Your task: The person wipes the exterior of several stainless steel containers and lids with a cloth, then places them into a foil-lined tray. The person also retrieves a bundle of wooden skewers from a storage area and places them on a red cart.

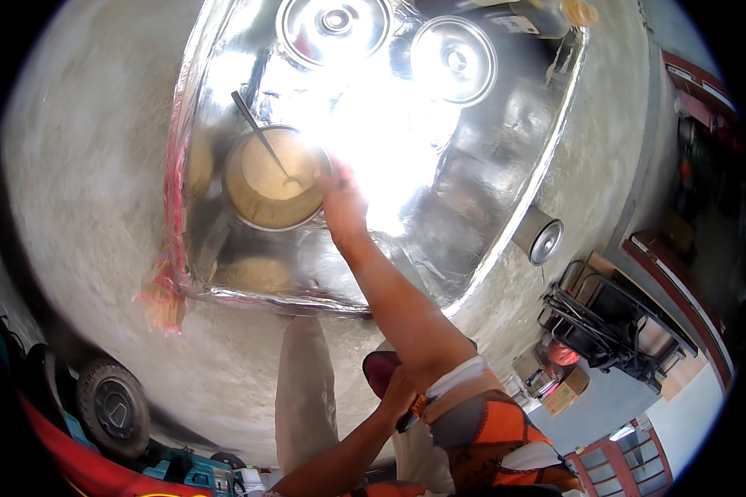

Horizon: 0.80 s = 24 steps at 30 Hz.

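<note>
Right hand (340, 199): your arm stretches up the middle of the frame; the hand rests at the right rim of the pot (275, 178). Glare hides the fingers, so I cannot tell whether they grip.
Left hand (399, 393): low in the frame, curled against your right elbow, touching a dark red thing (379, 369) that I cannot make out; whether it grips this is unclear.
Pot: centre-left, on the foil-covered table (489, 190), filled with pale tan batter.
Key relation: the pot lies just left of your right hand, which is much the nearer hand.
Ladle (261, 137): handle slants toward the upper left, bowl sunk beside your fingers.
Counts: one pot, one ladle, two lids (333, 25) at the top, one steel cup (540, 236) at the right.
</note>
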Each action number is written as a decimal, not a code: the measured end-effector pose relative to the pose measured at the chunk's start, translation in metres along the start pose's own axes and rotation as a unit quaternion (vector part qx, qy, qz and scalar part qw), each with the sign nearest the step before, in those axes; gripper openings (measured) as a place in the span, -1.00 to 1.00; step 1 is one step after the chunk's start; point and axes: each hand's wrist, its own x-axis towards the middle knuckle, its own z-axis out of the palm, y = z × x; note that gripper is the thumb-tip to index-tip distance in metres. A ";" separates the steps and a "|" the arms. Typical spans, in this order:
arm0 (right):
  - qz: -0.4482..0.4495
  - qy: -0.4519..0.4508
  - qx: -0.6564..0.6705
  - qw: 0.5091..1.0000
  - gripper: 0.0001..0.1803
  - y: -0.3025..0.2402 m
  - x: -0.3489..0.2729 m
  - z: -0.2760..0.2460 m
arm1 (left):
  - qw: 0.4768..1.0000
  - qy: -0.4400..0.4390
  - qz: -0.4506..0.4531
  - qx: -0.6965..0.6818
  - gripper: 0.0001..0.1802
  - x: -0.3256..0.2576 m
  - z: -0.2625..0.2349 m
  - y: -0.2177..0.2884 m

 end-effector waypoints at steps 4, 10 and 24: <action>0.158 -0.001 0.084 0.984 -0.65 0.000 -0.013 -0.026 | 0.981 0.000 -0.123 0.150 -0.72 -0.007 0.026 0.073; 0.196 0.189 0.280 0.921 -0.70 -0.010 0.021 -0.062 | 0.982 0.012 -0.178 0.058 -0.72 -0.006 0.031 0.090; 0.171 0.066 0.370 0.911 -0.83 -0.007 0.045 -0.084 | 0.990 0.018 -0.131 -0.048 -0.68 -0.007 0.020 0.079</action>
